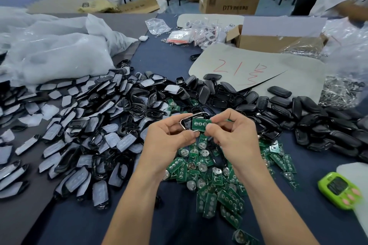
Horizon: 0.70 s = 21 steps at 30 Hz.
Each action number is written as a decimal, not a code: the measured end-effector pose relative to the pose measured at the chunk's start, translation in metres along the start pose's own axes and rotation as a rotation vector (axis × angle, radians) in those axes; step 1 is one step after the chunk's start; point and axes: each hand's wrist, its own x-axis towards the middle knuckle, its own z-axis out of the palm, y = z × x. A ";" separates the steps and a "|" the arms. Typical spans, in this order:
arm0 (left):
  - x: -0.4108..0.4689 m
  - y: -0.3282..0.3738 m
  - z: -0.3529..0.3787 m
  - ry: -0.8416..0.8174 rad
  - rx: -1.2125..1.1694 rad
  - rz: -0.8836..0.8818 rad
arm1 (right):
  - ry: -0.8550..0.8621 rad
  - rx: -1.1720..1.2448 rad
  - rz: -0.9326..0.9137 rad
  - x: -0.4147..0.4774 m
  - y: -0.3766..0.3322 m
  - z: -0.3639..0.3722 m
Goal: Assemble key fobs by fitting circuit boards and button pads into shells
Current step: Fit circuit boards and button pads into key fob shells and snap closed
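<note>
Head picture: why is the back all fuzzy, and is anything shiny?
Head view: the board between the left hand and right hand is fairly sharp. The far box and the arm at top right look soft, probably blur. Light is even, shadows faint. Glare shows on the shell rim and the white bags.

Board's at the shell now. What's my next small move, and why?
Probably lower the circuit board flat into the shell and press it home. The right hand pinches the board's right end against the shell, which the left hand grips, and the board looks not yet seated.
</note>
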 end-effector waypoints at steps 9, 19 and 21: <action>-0.001 -0.001 -0.009 -0.055 0.031 -0.014 | 0.023 -0.213 -0.008 -0.003 0.006 -0.004; 0.002 -0.006 -0.009 -0.172 0.017 -0.053 | -0.025 0.233 0.237 -0.015 0.011 0.013; 0.002 -0.008 -0.009 -0.166 -0.033 -0.108 | -0.019 0.193 0.230 -0.017 0.012 0.014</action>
